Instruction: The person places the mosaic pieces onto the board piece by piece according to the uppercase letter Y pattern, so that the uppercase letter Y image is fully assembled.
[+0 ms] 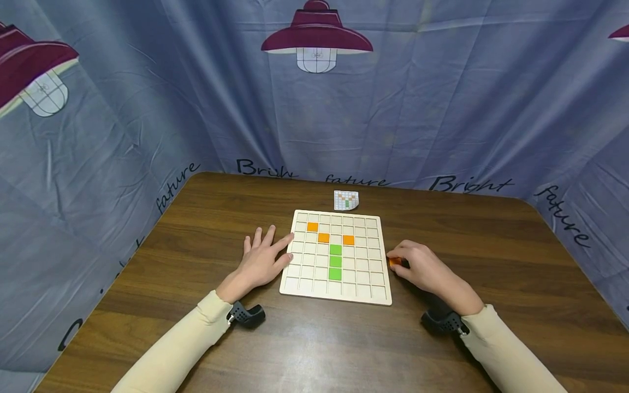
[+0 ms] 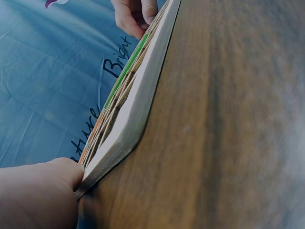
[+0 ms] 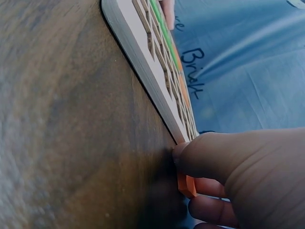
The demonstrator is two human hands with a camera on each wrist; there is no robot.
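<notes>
A pale wooden grid board (image 1: pixel 307 271) lies flat on the table. Set in its squares are three orange tiles (image 1: pixel 348 240) and a column of three green tiles (image 1: pixel 335 261). At the board's left edge my left hand (image 1: pixel 259 262) rests with fingers spread, its thumb and forefinger touching the rim. Just off the right edge, my right hand (image 1: pixel 422 265) pinches another orange tile (image 3: pixel 187 185) between thumb and fingers. That tile is low by the tabletop, partly hidden by the fingers; whether it touches the table I cannot tell.
Behind the board lies a small paper card (image 1: pixel 346 200) printed with a grid and coloured squares. The brown wooden table (image 1: pixel 236 202) ends at a blue curtain (image 1: pixel 236 98) with lamp prints. A black wrist camera (image 1: pixel 248 315) is strapped under each forearm.
</notes>
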